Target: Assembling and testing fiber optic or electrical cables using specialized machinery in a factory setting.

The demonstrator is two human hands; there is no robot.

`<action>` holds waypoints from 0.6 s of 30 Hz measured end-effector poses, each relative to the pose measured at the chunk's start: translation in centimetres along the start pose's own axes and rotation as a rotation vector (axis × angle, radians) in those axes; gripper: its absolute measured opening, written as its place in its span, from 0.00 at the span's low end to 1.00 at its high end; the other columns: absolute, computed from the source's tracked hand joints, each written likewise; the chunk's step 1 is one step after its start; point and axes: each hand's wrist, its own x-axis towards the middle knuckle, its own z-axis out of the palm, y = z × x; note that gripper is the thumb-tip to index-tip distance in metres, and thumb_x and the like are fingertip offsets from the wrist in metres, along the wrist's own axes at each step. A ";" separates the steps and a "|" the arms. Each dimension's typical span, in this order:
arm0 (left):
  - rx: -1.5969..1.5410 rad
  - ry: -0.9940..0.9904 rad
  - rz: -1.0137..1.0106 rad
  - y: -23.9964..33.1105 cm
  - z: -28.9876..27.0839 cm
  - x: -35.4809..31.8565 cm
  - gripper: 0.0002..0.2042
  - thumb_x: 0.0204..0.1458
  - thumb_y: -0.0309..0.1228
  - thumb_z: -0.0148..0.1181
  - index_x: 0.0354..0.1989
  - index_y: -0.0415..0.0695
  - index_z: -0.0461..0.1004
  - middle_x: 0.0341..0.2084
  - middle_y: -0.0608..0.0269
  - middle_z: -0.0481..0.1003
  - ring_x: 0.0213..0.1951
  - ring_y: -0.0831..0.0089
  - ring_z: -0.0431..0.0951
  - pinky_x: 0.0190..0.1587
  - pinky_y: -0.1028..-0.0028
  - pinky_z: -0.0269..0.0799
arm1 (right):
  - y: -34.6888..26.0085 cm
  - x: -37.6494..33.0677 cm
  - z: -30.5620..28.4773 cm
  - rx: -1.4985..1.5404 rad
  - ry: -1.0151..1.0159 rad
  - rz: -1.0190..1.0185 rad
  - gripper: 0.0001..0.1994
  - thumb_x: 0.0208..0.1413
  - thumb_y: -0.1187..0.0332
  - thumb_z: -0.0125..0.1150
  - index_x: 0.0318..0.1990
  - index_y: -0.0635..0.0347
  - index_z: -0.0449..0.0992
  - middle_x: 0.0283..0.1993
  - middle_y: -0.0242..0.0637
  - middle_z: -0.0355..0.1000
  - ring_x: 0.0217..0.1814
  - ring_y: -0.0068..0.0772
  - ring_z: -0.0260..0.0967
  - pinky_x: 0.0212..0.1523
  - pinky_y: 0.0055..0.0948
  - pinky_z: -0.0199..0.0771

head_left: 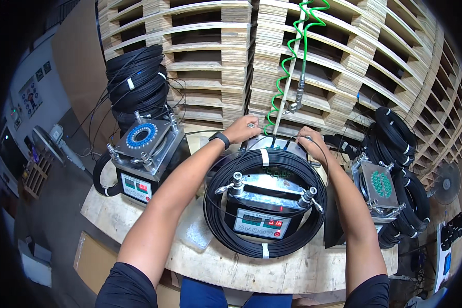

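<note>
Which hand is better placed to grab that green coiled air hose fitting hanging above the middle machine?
Probably the right hand. It sits at the back of the black cable coil, closer below the metal fitting on the green hose. The left hand rests farther left.

- A worn plywood worktable [138, 241] stands before tall stacks of wooden pallets [210, 56].
- Three boxy metal machines sit on it: the left machine [143, 154], the middle machine [264, 205], the right machine [380, 190].
- A big black cable coil [264, 246] lies around the middle machine.
- The left hand [241, 128] and the right hand [310, 139] rest at the coil's far side.
- A coiled green air hose [287, 66] hangs behind them.
- Stacked black cable coils [138, 77] stand behind the left machine.
</note>
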 end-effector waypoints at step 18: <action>0.095 -0.436 0.101 -0.9 -2.7 2.3 0.18 0.57 0.38 0.53 0.25 0.33 0.65 0.21 0.47 0.63 0.26 0.56 0.64 0.35 0.61 0.63 | -0.8 2.5 -3.1 -0.401 -0.360 -0.370 0.17 0.62 0.57 0.48 0.36 0.64 0.71 0.39 0.52 0.69 0.44 0.56 0.67 0.47 0.48 0.67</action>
